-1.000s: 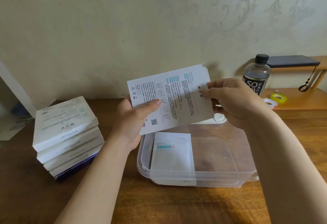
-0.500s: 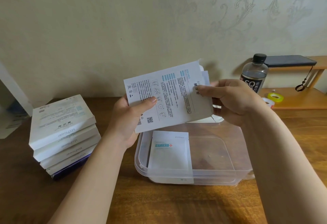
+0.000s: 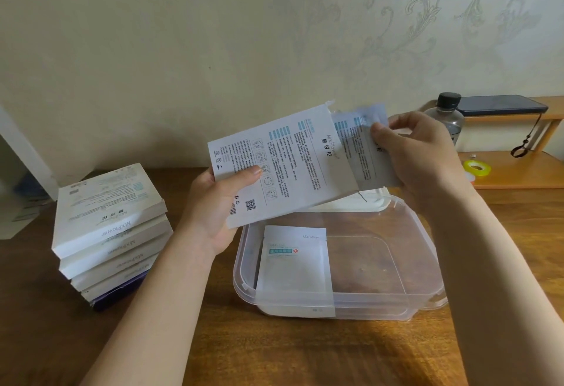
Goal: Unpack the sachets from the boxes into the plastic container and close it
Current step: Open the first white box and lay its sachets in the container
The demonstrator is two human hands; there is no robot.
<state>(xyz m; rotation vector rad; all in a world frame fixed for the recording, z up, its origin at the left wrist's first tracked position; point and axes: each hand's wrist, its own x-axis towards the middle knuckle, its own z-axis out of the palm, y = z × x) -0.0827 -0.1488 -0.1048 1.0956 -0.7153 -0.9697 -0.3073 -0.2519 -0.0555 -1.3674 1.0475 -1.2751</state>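
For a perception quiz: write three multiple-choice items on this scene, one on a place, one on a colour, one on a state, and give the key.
1. Where is the stack of boxes?
A) left of the plastic container
B) inside it
C) on the shelf

2. What colour is the bottle's cap?
A) red
B) white
C) black

3. The plastic container is:
A) shut with its lid
B) open, with a sachet inside
C) upside down

Key: 1 A, the stack stands to the plastic container's left. 2 C, the cap looks black. 3 B, its top is uncovered and the sachet shows inside.
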